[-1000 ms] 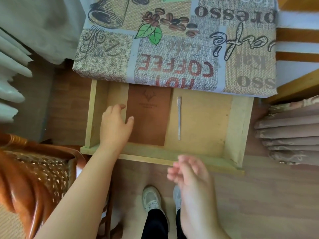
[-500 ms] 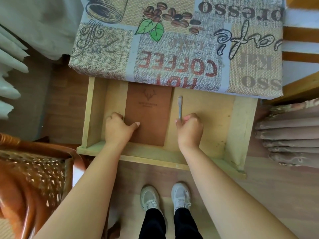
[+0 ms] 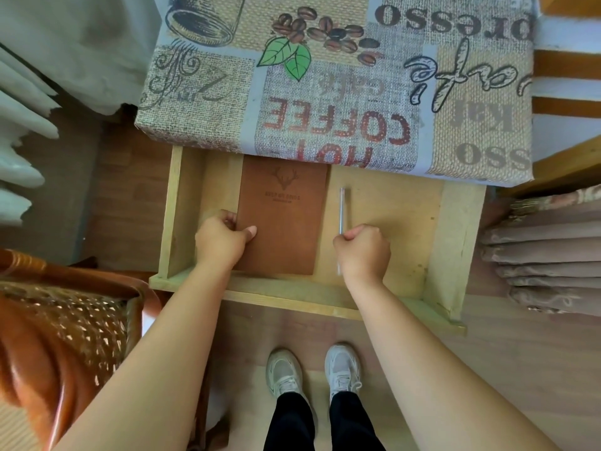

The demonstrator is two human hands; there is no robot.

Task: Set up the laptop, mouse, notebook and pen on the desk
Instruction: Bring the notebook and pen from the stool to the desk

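Nearest me, I see my two feet in pale sneakers (image 3: 312, 374) on the wood-look floor (image 3: 507, 359), with both bare forearms reaching forward and down into the open wooden drawer (image 3: 455, 242). My left hand (image 3: 221, 242) sits at the left edge of the brown notebook (image 3: 286, 229): the fingers are curled over that edge and the thumb lies flat on the cover, so it grips the notebook. My right hand (image 3: 362, 250) is balled into a fist around the near part of the pen (image 3: 342, 206), whose silvery barrel sticks out past the knuckles toward the back of the drawer; the pen runs parallel to the notebook, just beside its right edge. The notebook lies flat on the drawer bottom, its stag emblem toward the far end. To my left stands a woven wicker chair (image 3: 61, 327), and to my right a stack of folded brownish fabric (image 3: 549, 255). Beyond the drawer, the desk top is covered by a coffee-themed tablecloth (image 3: 325, 92) printed with "HOT COFFEE", beans and green leaves. At far left hangs a pale curtain (image 3: 81, 37).
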